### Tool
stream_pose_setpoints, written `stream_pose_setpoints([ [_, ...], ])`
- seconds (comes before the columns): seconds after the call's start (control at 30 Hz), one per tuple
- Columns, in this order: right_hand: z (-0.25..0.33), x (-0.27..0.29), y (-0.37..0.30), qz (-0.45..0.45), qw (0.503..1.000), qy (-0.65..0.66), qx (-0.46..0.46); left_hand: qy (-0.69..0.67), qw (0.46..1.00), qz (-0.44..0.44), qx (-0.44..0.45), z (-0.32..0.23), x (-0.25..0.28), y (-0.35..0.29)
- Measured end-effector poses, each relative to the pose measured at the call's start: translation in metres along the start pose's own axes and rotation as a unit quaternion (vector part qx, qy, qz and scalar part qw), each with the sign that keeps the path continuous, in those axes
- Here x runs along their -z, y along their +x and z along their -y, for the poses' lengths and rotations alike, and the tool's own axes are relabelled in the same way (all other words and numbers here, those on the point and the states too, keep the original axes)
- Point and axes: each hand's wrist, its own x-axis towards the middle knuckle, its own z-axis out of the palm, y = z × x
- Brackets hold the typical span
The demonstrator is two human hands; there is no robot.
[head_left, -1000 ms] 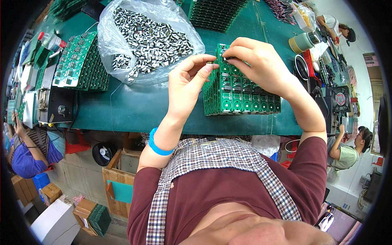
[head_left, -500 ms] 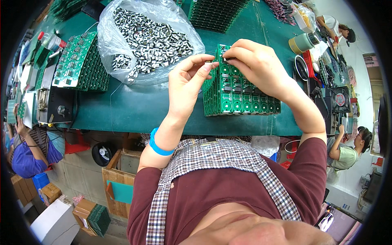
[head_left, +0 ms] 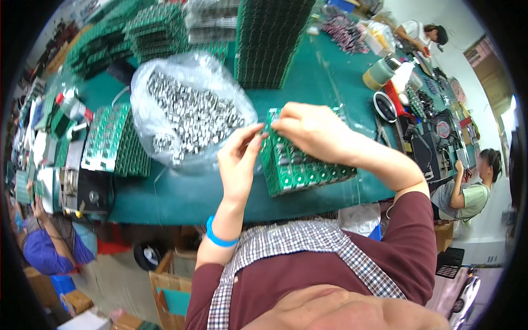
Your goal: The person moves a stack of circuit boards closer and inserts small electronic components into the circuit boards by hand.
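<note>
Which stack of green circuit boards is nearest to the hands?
The circuit-board stack partly covered by the right hand, with the left hand beside it. The others, including the tall stack behind it, stand farther off.

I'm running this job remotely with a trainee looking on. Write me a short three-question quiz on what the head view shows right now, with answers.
1. True or false: the blue wristband is worn on the left arm.
2. Multiple choice: where is the clear plastic bag relative to the stack of green circuit boards by the right hand?
A) To its left
B) To its right
C) On top of it
3. Short answer: what loose things lie in the bag?

Key:
1. True.
2. A.
3. A heap of small silvery parts.
</note>
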Motion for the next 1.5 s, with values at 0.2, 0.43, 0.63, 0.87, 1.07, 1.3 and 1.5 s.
stream_pose_setpoints([
  [0.2, 0.026, 0.013, -0.004, -0.118, 0.982, 0.146, 0.026, 0.217, 0.957, 0.004, -0.191, -0.018, -0.011, -0.010],
  [0.43, 0.021, 0.018, -0.001, -0.107, 0.958, 0.267, -0.005, 0.175, 0.953, -0.018, -0.246, -0.020, -0.012, -0.012],
  [0.63, 0.024, 0.019, -0.009, -0.112, 0.936, 0.334, -0.001, 0.103, 0.970, -0.005, -0.221, -0.018, -0.015, -0.018],
  [0.87, 0.019, 0.014, -0.004, -0.148, 0.940, 0.304, 0.037, 0.125, 0.952, -0.046, -0.275, -0.021, -0.018, -0.010],
  [1.07, 0.015, 0.021, -0.006, -0.087, 0.912, 0.399, -0.038, 0.178, 0.943, 0.019, -0.282, -0.029, -0.014, -0.003],
  [1.3, 0.011, 0.017, -0.009, -0.041, 0.897, 0.434, -0.064, 0.188, 0.946, 0.022, -0.264, -0.022, -0.015, -0.005],
  [1.5, 0.015, 0.015, -0.009, -0.061, 0.916, 0.396, -0.033, 0.123, 0.968, 0.033, -0.218, -0.023, -0.012, -0.009],
])
